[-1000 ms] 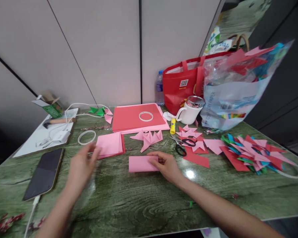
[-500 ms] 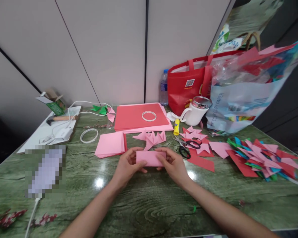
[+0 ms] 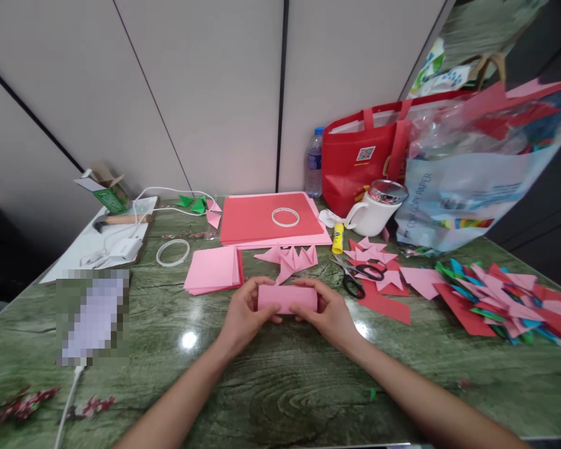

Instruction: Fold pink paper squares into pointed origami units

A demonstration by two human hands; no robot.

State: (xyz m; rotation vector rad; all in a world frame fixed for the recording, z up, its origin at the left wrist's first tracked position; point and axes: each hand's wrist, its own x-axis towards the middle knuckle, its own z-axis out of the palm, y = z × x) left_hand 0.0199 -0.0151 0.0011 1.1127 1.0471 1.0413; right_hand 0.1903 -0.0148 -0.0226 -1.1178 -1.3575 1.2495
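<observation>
A folded pink paper rectangle (image 3: pixel 287 298) is held just above the green table (image 3: pixel 280 386) between both hands. My left hand (image 3: pixel 243 315) pinches its left end with thumb and fingers closed. My right hand (image 3: pixel 330 313) grips its right end the same way. Just behind the hands lies a folded pink paper piece with pointed tips (image 3: pixel 292 258). To the left of that sits a stack of pink square sheets (image 3: pixel 214 270).
Red sheets (image 3: pixel 266 219) with a white ring (image 3: pixel 285 216) lie at the back. Scissors (image 3: pixel 358 276), a yellow glue stick (image 3: pixel 337 238), a white mug (image 3: pixel 376 206), a red bag (image 3: pixel 364 156), a plastic bag (image 3: pixel 472 168) and folded paper pieces (image 3: pixel 500 296) fill the right. A blurred-out phone (image 3: pixel 93 315) lies left.
My left hand came in from the left near the phone and took hold of the pink paper's left end. Both hands now hold the paper, lifted slightly off the table.
</observation>
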